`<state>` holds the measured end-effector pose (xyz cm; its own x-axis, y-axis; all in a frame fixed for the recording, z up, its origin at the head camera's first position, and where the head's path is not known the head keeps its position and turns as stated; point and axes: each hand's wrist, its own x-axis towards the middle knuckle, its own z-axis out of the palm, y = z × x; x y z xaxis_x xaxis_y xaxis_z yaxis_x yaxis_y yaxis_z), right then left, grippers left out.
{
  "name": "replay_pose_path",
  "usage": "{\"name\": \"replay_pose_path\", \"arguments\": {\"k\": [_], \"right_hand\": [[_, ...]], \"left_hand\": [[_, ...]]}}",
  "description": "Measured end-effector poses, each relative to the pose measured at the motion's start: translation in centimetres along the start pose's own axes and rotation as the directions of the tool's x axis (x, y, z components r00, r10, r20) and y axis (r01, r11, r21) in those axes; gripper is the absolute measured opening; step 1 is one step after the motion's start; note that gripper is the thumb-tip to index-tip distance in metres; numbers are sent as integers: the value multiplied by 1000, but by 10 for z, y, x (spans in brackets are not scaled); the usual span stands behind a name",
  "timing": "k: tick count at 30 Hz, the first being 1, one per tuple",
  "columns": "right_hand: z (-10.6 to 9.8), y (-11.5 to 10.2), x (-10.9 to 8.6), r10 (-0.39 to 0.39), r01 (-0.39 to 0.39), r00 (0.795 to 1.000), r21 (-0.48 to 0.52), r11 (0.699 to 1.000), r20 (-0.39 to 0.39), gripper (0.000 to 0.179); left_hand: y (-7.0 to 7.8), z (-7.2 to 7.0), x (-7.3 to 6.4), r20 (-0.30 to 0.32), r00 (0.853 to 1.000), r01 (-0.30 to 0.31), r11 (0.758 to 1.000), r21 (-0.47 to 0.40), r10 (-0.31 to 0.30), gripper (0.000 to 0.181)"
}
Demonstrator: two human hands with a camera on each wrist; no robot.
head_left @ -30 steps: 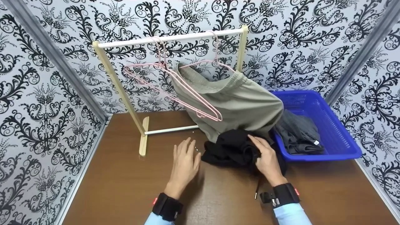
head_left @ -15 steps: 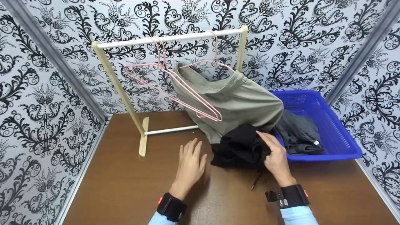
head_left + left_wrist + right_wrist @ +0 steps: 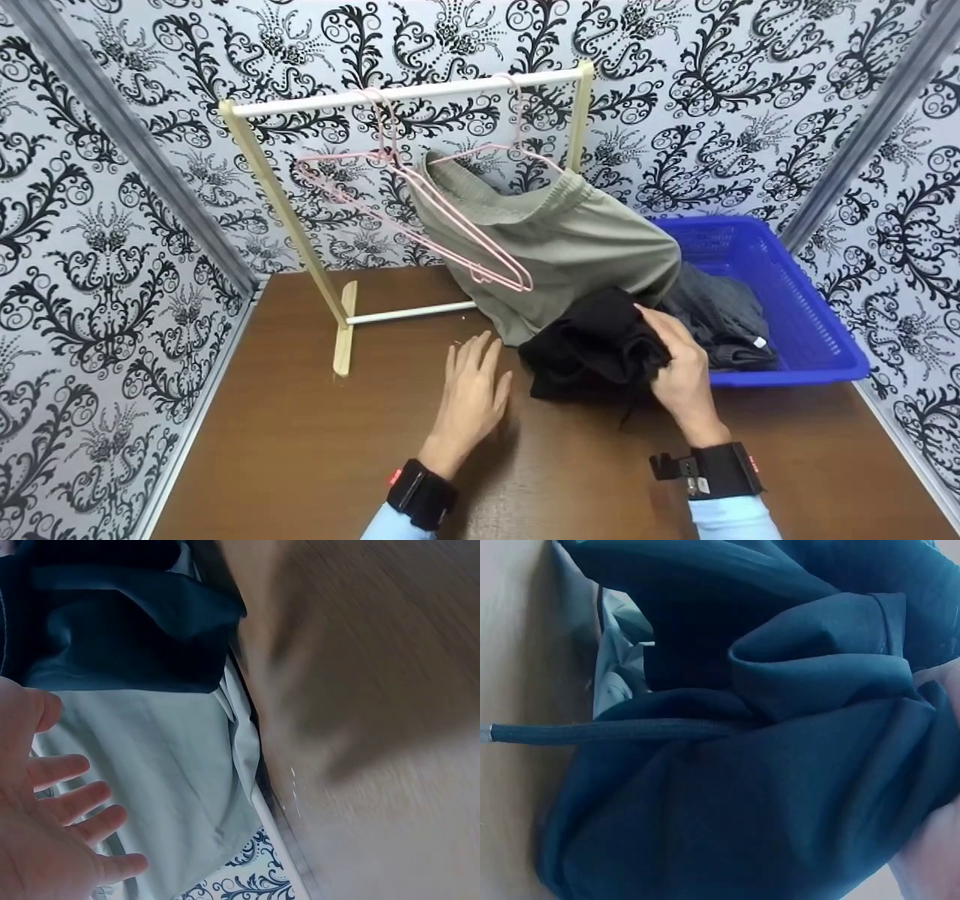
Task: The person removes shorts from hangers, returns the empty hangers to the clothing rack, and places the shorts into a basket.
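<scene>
My right hand [image 3: 681, 379] grips the right side of a bunched black drawstring garment [image 3: 589, 341] and holds it above the table. Folds of that garment fill the right wrist view, where its drawstring [image 3: 615, 731] sticks out with a metal tip; the hand is mostly out of that view. To the left of the cloth, my left hand [image 3: 471, 397] hovers with spread fingers and holds nothing. In the left wrist view its palm [image 3: 45, 832] faces the garment. Behind hang grey-green elastic-waist shorts or trousers [image 3: 555, 247] on a pink hanger, partly covered by the black cloth.
A wooden rack with a white rail [image 3: 315, 103] stands at the back of the brown table [image 3: 315, 457]. Bare pink hangers [image 3: 450, 210] hang left of the grey-green garment. A blue basket [image 3: 814, 300] at the right holds dark grey clothing [image 3: 724, 315].
My right hand has drawn the black garment rightward and lifted it somewhat. The left hand has followed to the right, still apart from it. The rack and basket have stayed put.
</scene>
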<state>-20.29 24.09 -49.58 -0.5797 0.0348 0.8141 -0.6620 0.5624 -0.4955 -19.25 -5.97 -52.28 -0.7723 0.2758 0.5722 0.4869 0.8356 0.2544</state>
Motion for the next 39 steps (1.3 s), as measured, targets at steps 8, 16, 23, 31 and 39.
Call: {"name": "replay_pose_path", "arguments": {"k": [8, 16, 23, 31, 39], "right_hand": [[-6, 2, 5, -23, 24, 998, 21, 999, -55, 46], [-15, 3, 11, 38, -38, 995, -5, 999, -95, 45], [-25, 5, 18, 63, -65, 991, -16, 998, -120, 42], [-37, 5, 28, 78, -79, 983, 2, 997, -165, 44], [-54, 6, 43, 94, -99, 973, -13, 995, -213, 45]], "left_hand": [[4, 0, 5, -25, 999, -28, 1000, -3, 28, 45], [10, -1, 12, -2, 1000, -22, 1000, 2, 22, 46], [18, -2, 21, 2, 1000, -23, 1000, -4, 23, 47], [24, -2, 27, 1, 999, -39, 999, -16, 39, 47], [28, -2, 29, 1, 999, -49, 999, -14, 49, 46]]}}
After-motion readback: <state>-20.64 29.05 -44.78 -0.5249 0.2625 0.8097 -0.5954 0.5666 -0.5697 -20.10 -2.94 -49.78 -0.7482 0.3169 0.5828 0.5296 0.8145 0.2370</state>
